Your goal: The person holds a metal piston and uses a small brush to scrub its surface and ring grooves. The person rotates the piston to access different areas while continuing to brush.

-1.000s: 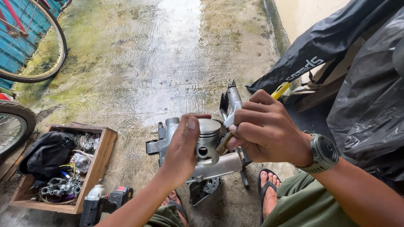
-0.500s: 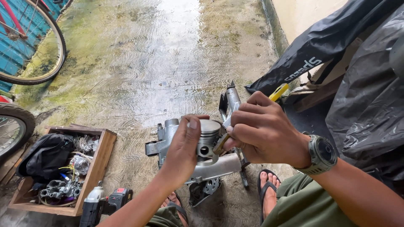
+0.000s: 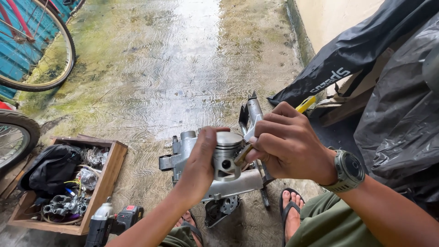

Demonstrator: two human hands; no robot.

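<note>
Engine casing (image 3: 238, 183) on wet concrete serves as landmark. Above it, left hand (image 3: 201, 162) with fingers clamped on piston (image 3: 227, 155); right hand (image 3: 288, 144) grips yellow-handled tool (image 3: 305, 104) against piston's side. Wooden parts box (image 3: 107, 176) lies left.

Smooth bright metal piston (image 3: 227, 155), rough wet concrete floor (image 3: 183, 68), worn wooden box (image 3: 107, 178)

Just one camera here, worn on the head, looking steeply down and forward over the person's lap at the wet concrete floor (image 3: 183, 68). It sits close to both hands, with no second view to overlap.
</note>
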